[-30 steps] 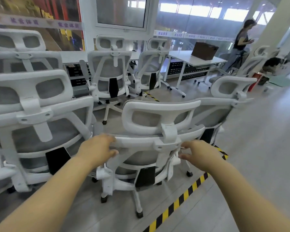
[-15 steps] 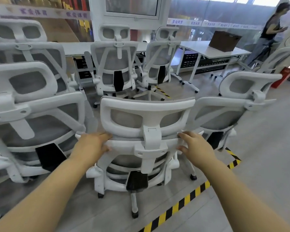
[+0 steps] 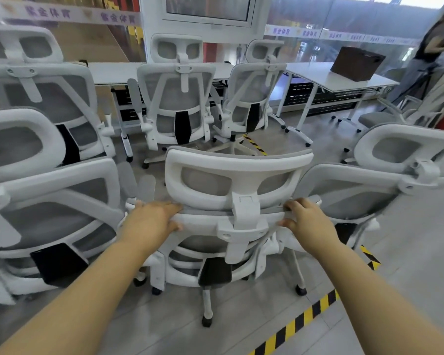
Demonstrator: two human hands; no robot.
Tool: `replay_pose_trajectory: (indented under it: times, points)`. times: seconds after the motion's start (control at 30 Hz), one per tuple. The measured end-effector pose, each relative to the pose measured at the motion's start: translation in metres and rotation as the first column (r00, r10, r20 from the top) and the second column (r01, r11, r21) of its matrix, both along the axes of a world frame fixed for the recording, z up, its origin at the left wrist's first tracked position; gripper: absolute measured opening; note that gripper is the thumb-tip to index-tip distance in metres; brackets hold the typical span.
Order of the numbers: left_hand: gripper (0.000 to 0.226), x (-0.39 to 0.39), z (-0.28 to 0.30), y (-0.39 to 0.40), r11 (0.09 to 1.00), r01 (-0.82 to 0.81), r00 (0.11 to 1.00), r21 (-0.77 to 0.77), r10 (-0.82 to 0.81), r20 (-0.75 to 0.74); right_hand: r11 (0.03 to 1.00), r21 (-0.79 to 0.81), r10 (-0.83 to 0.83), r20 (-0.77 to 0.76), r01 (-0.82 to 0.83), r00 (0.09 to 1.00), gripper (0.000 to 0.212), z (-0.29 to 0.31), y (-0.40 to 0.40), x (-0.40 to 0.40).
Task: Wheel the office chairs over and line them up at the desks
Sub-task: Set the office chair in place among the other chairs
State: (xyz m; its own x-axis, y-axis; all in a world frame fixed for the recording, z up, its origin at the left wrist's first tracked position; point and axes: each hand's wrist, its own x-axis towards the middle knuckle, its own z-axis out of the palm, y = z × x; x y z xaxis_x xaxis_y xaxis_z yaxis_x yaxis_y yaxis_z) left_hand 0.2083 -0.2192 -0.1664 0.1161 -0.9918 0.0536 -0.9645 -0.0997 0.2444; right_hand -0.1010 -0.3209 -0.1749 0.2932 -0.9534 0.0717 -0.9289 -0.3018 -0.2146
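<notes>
A white office chair (image 3: 237,175) with grey mesh back and headrest stands right in front of me, its back towards me. My left hand (image 3: 151,221) grips the left end of the backrest's top rail. My right hand (image 3: 309,221) grips the right end of the same rail, fingers curled over it. Two matching chairs (image 3: 177,98) (image 3: 251,90) stand farther ahead, tucked at the long white desk (image 3: 110,71). A second white desk (image 3: 326,78) stands to the right of it.
Two more chairs (image 3: 44,190) crowd the left side and another chair (image 3: 369,185) sits close on the right. Yellow-black floor tape (image 3: 305,316) runs diagonally near my feet. A brown box (image 3: 356,62) sits on the right desk. A person (image 3: 426,52) stands at far right.
The chair I hold has swung round so its back squarely faces me and has rolled forward between the neighbouring chairs. Both hands stayed on the top rail.
</notes>
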Motion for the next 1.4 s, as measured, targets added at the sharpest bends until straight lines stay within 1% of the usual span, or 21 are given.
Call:
replay_pose_trajectory:
  times: [0.17, 0.27, 0.47, 0.6, 0.8, 0.9, 1.0, 1.07, 1.13, 1.23, 1.4]
  points:
    - [0.031, -0.005, 0.000, -0.035, 0.999, 0.030, 0.999, -0.038, -0.029, 0.043, 1.000, -0.005, -0.003, -0.005, 0.003, 1.000, 0.043, -0.001, -0.038, -0.006]
    - [0.031, -0.013, 0.001, -0.055, 0.999, 0.004, 1.000, -0.046, -0.004, 0.015, 1.000, -0.014, 0.005, -0.006, -0.005, 1.000, 0.042, -0.001, -0.062, -0.010]
    - [0.036, -0.038, 0.008, -0.093, 0.998, -0.037, 0.999, -0.058, 0.039, 0.035, 0.999, -0.025, 0.041, 0.000, -0.041, 0.999, 0.039, 0.000, -0.117, -0.026]
    - [0.037, -0.065, 0.012, -0.121, 0.994, -0.107, 0.993, -0.034, 0.109, 0.045, 0.997, -0.009, 0.081, -0.009, -0.081, 0.997, 0.039, 0.001, -0.160, -0.045]
    - [0.036, -0.101, 0.003, -0.164, 0.976, -0.197, 0.978, -0.090, 0.189, -0.091, 0.982, -0.007, 0.190, 0.003, -0.189, 0.982, 0.040, 0.002, -0.225, -0.074]
    - [0.033, -0.120, 0.000, -0.183, 0.971, -0.225, 0.972, -0.084, 0.217, -0.095, 0.974, -0.010, 0.227, 0.004, -0.227, 0.974, 0.040, 0.003, -0.255, -0.085]
    - [0.033, -0.134, -0.003, -0.197, 0.964, -0.231, 0.968, -0.128, 0.214, -0.132, 0.964, -0.010, 0.267, 0.005, -0.266, 0.964, 0.041, 0.004, -0.282, -0.093]
    - [0.034, -0.141, -0.005, -0.204, 0.963, -0.241, 0.966, -0.121, 0.225, -0.128, 0.959, -0.011, 0.283, 0.009, -0.283, 0.959, 0.041, 0.004, -0.296, -0.098]
    - [0.036, -0.142, -0.007, -0.208, 0.958, -0.272, 0.957, -0.091, 0.259, -0.127, 0.958, -0.016, 0.286, 0.037, -0.286, 0.957, 0.040, 0.003, -0.307, -0.102]
    - [0.036, -0.134, -0.011, -0.214, 0.952, -0.297, 0.945, -0.078, 0.282, -0.163, 0.954, -0.039, 0.301, 0.087, -0.299, 0.950, 0.040, 0.001, -0.318, -0.100]
    - [0.034, -0.117, -0.013, -0.229, 0.953, -0.290, 0.946, -0.089, 0.272, -0.176, 0.946, -0.060, 0.321, 0.086, -0.317, 0.943, 0.041, 0.002, -0.329, -0.092]
